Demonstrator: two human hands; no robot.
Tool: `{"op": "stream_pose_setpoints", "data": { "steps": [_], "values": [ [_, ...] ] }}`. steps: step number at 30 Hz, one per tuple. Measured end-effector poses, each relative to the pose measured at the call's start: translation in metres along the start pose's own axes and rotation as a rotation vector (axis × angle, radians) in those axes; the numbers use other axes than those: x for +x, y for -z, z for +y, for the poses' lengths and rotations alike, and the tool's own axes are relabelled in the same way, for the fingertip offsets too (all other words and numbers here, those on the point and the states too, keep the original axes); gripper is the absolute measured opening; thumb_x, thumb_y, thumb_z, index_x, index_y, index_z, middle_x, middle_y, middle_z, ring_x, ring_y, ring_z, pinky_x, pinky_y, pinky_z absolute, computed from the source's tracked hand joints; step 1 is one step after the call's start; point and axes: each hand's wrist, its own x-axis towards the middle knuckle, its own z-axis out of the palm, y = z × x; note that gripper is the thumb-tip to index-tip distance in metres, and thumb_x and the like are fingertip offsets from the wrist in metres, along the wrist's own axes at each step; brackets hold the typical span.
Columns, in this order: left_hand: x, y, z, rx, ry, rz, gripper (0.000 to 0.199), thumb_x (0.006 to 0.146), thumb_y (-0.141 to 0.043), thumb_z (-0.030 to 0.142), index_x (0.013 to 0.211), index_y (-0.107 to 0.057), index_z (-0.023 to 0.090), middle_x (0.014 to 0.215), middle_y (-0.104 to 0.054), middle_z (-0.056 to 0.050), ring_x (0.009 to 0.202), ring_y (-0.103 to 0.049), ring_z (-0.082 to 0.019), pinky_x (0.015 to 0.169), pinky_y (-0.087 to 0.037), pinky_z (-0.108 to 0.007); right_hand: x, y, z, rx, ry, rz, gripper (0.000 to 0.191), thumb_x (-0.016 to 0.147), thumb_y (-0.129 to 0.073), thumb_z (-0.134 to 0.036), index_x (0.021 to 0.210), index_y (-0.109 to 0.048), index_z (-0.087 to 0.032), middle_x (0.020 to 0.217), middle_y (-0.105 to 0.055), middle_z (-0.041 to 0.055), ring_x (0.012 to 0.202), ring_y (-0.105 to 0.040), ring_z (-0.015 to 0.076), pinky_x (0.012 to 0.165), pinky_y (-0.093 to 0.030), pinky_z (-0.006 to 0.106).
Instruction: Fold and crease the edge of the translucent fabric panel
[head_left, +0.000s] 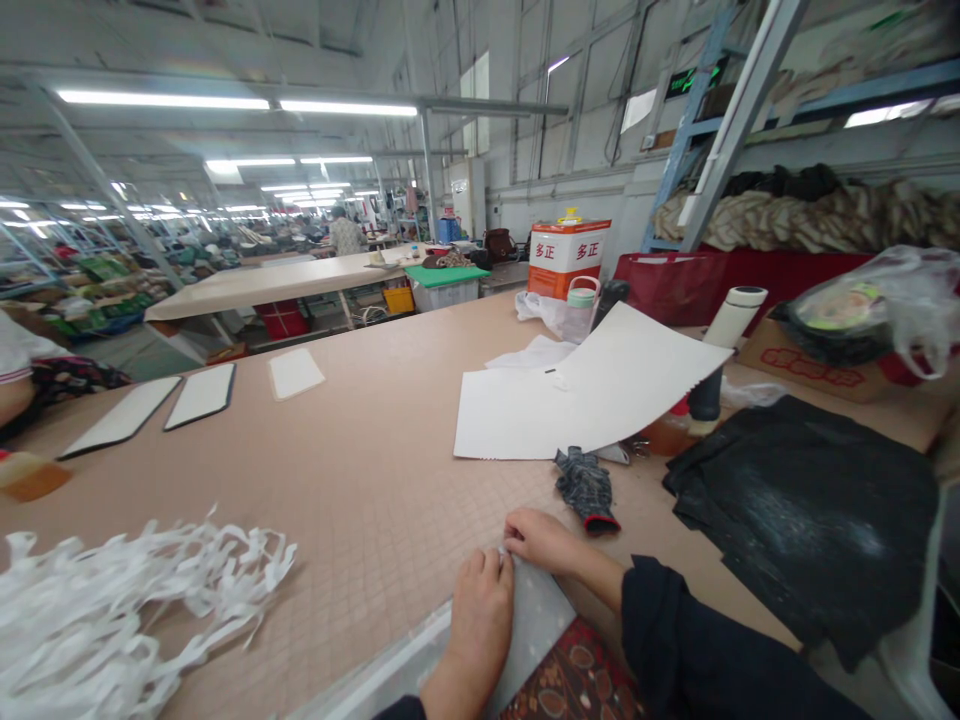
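Observation:
At the bottom of the view my left hand [476, 622] and my right hand [541, 541] meet at the top corner of a grey dotted fabric panel [534, 630], and both grip it there. A white strip edge runs along the panel's lower left side [375, 668]. Under the panel lies a brown patterned cloth [576, 676]. A dark work glove with a red cuff [586, 490] rests just beyond my right hand. To the left of my hands sprawls a heap of white cut strips [127, 612].
The tan gridded cutting table [375, 470] holds curled white paper sheets [592, 385], a black fabric sheet [795, 510], several framed panels [200, 396] and a white flask [735, 316]. A person's arm [13, 395] shows at the left edge. Cloth-filled shelves [795, 215] stand behind.

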Motion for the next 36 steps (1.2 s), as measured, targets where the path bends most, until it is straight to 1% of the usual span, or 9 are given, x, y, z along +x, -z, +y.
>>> {"op": "stream_pose_setpoints", "data": {
  "steps": [6, 12, 15, 19, 25, 27, 30, 33, 36],
  "values": [
    [0.000, -0.008, -0.001, 0.003, 0.006, 0.007, 0.033, 0.081, -0.050, 0.008, 0.113, -0.050, 0.012, 0.096, -0.057, -0.007, 0.086, -0.052, -0.021, 0.072, -0.047, -0.035, 0.006, 0.001, -0.001, -0.026, -0.008, -0.063, 0.014, 0.068, -0.053, -0.018, 0.079, -0.062, -0.016, 0.083, -0.064, 0.0063, 0.076, -0.055, 0.0174, 0.063, -0.034, 0.024],
    [0.001, -0.008, -0.001, 0.003, 0.008, 0.020, 0.030, 0.081, -0.051, 0.009, 0.110, -0.052, 0.012, 0.095, -0.057, -0.007, 0.085, -0.052, -0.021, 0.072, -0.047, -0.035, 0.008, 0.004, -0.003, -0.002, -0.061, -0.084, 0.015, 0.071, -0.052, -0.020, 0.083, -0.061, -0.017, 0.082, -0.065, 0.0041, 0.073, -0.055, 0.0148, 0.061, -0.034, 0.022],
    [0.001, -0.009, -0.001, -0.002, 0.005, 0.031, 0.030, 0.081, -0.050, 0.008, 0.111, -0.051, 0.011, 0.095, -0.057, -0.007, 0.085, -0.052, -0.021, 0.071, -0.047, -0.035, 0.007, 0.001, -0.005, 0.002, -0.092, -0.063, 0.014, 0.071, -0.052, -0.019, 0.082, -0.060, -0.017, 0.083, -0.064, 0.0046, 0.075, -0.054, 0.0152, 0.062, -0.034, 0.023],
    [0.001, -0.008, -0.002, -0.014, 0.001, 0.010, 0.030, 0.081, -0.049, 0.008, 0.111, -0.051, 0.011, 0.095, -0.057, -0.008, 0.085, -0.052, -0.021, 0.072, -0.046, -0.036, 0.007, -0.004, -0.007, 0.007, -0.110, -0.021, 0.014, 0.069, -0.052, -0.015, 0.080, -0.060, -0.016, 0.083, -0.064, 0.0051, 0.077, -0.054, 0.0162, 0.063, -0.033, 0.024],
    [0.002, -0.003, -0.001, -0.037, 0.029, -0.024, 0.030, 0.081, -0.047, 0.008, 0.111, -0.052, 0.013, 0.097, -0.056, -0.008, 0.088, -0.051, -0.022, 0.072, -0.045, -0.037, 0.006, -0.002, -0.012, 0.033, -0.106, 0.069, 0.017, 0.072, -0.046, -0.010, 0.081, -0.058, -0.016, 0.080, -0.062, 0.0051, 0.074, -0.054, 0.0161, 0.064, -0.036, 0.025],
    [0.002, -0.002, -0.002, -0.074, 0.059, -0.037, 0.029, 0.082, -0.045, 0.008, 0.109, -0.053, 0.016, 0.096, -0.057, -0.007, 0.088, -0.051, -0.022, 0.073, -0.044, -0.036, 0.000, -0.004, -0.017, 0.047, -0.073, 0.117, 0.021, 0.074, -0.042, -0.007, 0.085, -0.057, -0.016, 0.086, -0.061, 0.0057, 0.082, -0.053, 0.0155, 0.071, -0.037, 0.024],
    [0.002, 0.002, -0.007, -0.191, 0.170, -0.066, 0.024, 0.083, -0.042, 0.010, 0.101, -0.057, 0.017, 0.093, -0.057, -0.006, 0.087, -0.052, -0.020, 0.075, -0.042, -0.032, -0.014, -0.016, -0.022, 0.099, 0.051, 0.170, 0.024, 0.077, -0.038, -0.006, 0.087, -0.057, -0.016, 0.091, -0.060, 0.0053, 0.088, -0.052, 0.0148, 0.078, -0.037, 0.024],
    [-0.003, 0.011, -0.017, -0.337, 0.300, -0.116, 0.020, 0.082, -0.042, 0.012, 0.091, -0.059, 0.016, 0.090, -0.058, -0.004, 0.089, -0.052, -0.017, 0.078, -0.039, -0.027, -0.026, -0.030, -0.020, 0.136, 0.164, 0.189, 0.025, 0.077, -0.038, -0.005, 0.088, -0.059, -0.016, 0.090, -0.059, 0.0058, 0.088, -0.051, 0.0166, 0.080, -0.038, 0.027],
    [-0.013, 0.021, -0.028, -0.372, 0.342, -0.177, 0.018, 0.081, -0.042, 0.013, 0.085, -0.060, 0.017, 0.088, -0.058, -0.003, 0.088, -0.052, -0.015, 0.076, -0.038, -0.025, -0.031, -0.032, -0.016, 0.140, 0.207, 0.184, 0.028, 0.077, -0.038, -0.003, 0.090, -0.060, -0.016, 0.091, -0.059, 0.0058, 0.091, -0.050, 0.0168, 0.081, -0.039, 0.028]
  ]
}}
